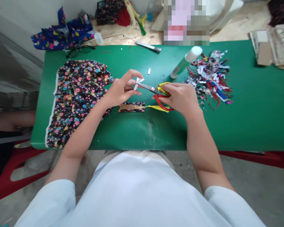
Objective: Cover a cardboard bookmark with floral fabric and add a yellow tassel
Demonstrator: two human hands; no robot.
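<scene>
My right hand is closed around small scissors with yellow and red handles, blades pointing left. My left hand pinches a small white paper strip right at the blade tips. Both hands hover over the middle of a green table. Just below them lies a small card covered in floral fabric with a yellow tassel stretching right under my right hand.
A large floral cloth covers the table's left part. A glue stick lies beside a heap of paper and fabric scraps to the right. Cardboard pieces sit far right, a metal ruler at the back edge, blue fabric beyond.
</scene>
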